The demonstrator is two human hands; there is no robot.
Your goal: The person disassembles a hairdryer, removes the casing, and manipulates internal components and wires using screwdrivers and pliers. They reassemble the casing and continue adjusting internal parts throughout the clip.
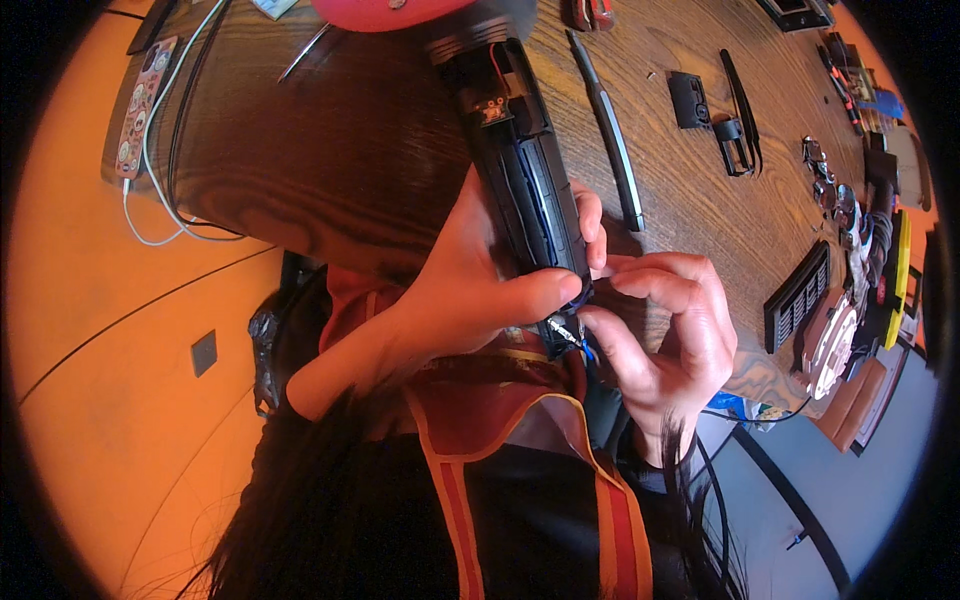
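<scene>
A long black housing [530,190], its long side uncovered, lies in my left hand [500,290], with fingers wrapped round it and the thumb over its near end. Inside it sit a small circuit board [492,110] and a thin red wire. At the near end, metal terminals [562,330] and a blue wire [588,350] stick out. My right hand [675,320] is curled beside that end, thumb and forefinger close together. Whatever lies between those fingertips is too small to make out. A rounded pink-red thing [390,12] shows by the far end.
On the wooden table [400,110] lie a slim grey-black strip [612,140], small black parts [688,100], and a black slotted grille [797,295]. Shiny metal pieces [845,205] are at right. A power strip [145,110] with cables stands at left.
</scene>
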